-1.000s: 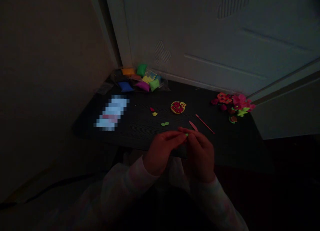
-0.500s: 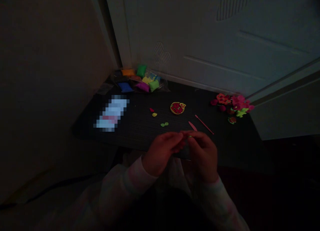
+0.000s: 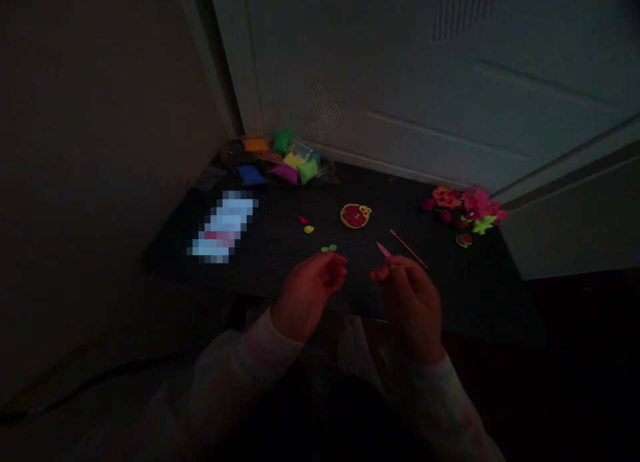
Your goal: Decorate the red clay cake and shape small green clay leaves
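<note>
So the hands have split up: a second ago both were on the same tiny green clay bit [image 3: 393,267], and now there's a clear gap between them, lower center of the frame. The right hand [image 3: 413,305] has the bit, pinched narrow between thumb and fingers. The left hand [image 3: 307,295] has shifted left, fingers loosely curled and parted, just below two light green clay discs [image 3: 329,249]. Stuff on the dark table [image 3: 280,262] looks unmoved.

Writing-wise, the lit screen [image 3: 225,227] at center left is pixelated, and any print on the clay packets [image 3: 285,174] up top left is too dim to read.

Counting: one red clay scrap [image 3: 303,219], one yellow clay scrap [image 3: 309,229], one round red-and-yellow clay piece [image 3: 355,216] mid-frame, two pink tools, a stick [image 3: 409,249] and a blade [image 3: 383,249] partly behind the right hand. Pink, orange and yellow-green clay shapes [image 3: 477,205] bunch up right of center; too crowded to count.
</note>
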Motion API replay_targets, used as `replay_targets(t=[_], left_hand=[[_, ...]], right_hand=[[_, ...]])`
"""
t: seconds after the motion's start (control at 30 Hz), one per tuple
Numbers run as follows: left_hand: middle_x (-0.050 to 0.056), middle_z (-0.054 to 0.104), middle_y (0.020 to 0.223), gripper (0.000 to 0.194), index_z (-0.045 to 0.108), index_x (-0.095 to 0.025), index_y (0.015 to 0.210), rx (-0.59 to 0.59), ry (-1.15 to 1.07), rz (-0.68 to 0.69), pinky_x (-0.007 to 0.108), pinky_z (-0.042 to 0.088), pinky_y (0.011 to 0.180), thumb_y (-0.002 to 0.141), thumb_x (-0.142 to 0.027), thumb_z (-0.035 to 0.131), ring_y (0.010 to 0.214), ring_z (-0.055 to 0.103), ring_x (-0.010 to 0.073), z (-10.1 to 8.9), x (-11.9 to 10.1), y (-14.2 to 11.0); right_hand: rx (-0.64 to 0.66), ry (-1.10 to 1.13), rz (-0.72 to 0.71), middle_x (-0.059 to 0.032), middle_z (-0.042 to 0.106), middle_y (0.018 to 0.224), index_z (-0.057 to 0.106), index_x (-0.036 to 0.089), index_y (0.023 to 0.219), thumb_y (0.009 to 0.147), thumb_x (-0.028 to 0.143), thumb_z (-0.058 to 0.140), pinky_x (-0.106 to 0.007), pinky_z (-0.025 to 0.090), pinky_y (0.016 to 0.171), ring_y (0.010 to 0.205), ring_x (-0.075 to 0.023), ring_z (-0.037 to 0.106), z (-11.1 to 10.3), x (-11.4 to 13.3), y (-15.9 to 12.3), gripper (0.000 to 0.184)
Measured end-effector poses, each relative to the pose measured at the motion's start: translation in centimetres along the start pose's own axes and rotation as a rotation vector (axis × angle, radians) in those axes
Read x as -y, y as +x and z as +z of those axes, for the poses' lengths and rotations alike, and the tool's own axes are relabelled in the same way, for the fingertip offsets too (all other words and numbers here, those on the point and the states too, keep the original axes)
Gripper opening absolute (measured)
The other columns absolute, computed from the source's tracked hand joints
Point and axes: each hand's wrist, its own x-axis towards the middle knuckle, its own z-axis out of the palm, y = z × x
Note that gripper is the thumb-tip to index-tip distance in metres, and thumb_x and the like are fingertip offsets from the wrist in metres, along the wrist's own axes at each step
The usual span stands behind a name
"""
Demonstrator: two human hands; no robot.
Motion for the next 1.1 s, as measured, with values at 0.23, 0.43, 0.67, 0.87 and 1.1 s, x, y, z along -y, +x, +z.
replay_targets(t=[0.23, 0.43, 0.67, 0.87, 1.1], left_hand=[[0.001, 0.056, 0.061, 0.015, 0.060, -0.012, 0.064, -0.004, -0.004, -0.003, 0.022, 0.038, 0.059, 0.070, -0.025, 0.054, 0.060, 0.051, 0.0088, -0.14, -0.34, 0.09], [0.001, 0.056, 0.061, 0.015, 0.059, -0.012, 0.064, -0.025, -0.040, 0.005, 0.022, 0.038, 0.058, 0.071, -0.023, 0.052, 0.058, 0.051, 0.0086, -0.27, -0.44, 0.25], [0.001, 0.056, 0.058, 0.015, 0.059, -0.012, 0.063, -0.037, -0.048, -0.003, 0.022, 0.039, 0.058, 0.071, -0.023, 0.052, 0.057, 0.051, 0.0090, -0.21, -0.60, 0.16], [0.001, 0.056, 0.060, 0.016, 0.059, -0.012, 0.062, -0.043, -0.076, -0.005, 0.022, 0.039, 0.057, 0.073, -0.021, 0.051, 0.056, 0.051, 0.0084, -0.29, -0.55, 0.26], [0.000, 0.056, 0.059, 0.015, 0.058, -0.013, 0.063, -0.058, -0.066, -0.016, 0.022, 0.040, 0.057, 0.073, -0.022, 0.051, 0.056, 0.052, 0.0090, -0.33, -0.68, 0.26]], right_hand=[[0.040, 0.126, -0.012, 0.0061, 0.050, 0.053, 0.054, 0.020, 0.066, 0.074, 0.030, 0.056, -0.024, 0.039, 0.055, 0.054, -0.0079, 0.049, 0.14, 0.48, 0.09, 0.013], [-0.007, 0.038, 0.016, 0.0050, 0.061, 0.063, 0.058, 0.022, 0.071, 0.069, 0.021, 0.061, -0.025, 0.042, 0.064, 0.064, -0.0089, 0.057, -0.26, 0.68, -0.03, 0.003], [-0.021, -0.036, -0.070, 0.0042, 0.061, 0.060, 0.059, 0.021, 0.068, 0.072, 0.027, 0.058, -0.025, 0.042, 0.060, 0.060, -0.0098, 0.056, -0.49, 0.58, -0.10, 0.007], [-0.063, -0.180, -0.044, 0.0021, 0.064, 0.063, 0.061, 0.020, 0.070, 0.076, 0.028, 0.053, -0.027, 0.044, 0.063, 0.064, -0.0113, 0.058, -0.64, 0.58, -0.20, 0.013], [-0.047, -0.109, -0.104, 0.0042, 0.060, 0.060, 0.055, 0.021, 0.065, 0.066, 0.021, 0.063, -0.025, 0.043, 0.058, 0.059, -0.0104, 0.056, -0.63, 0.70, -0.06, 0.007]])
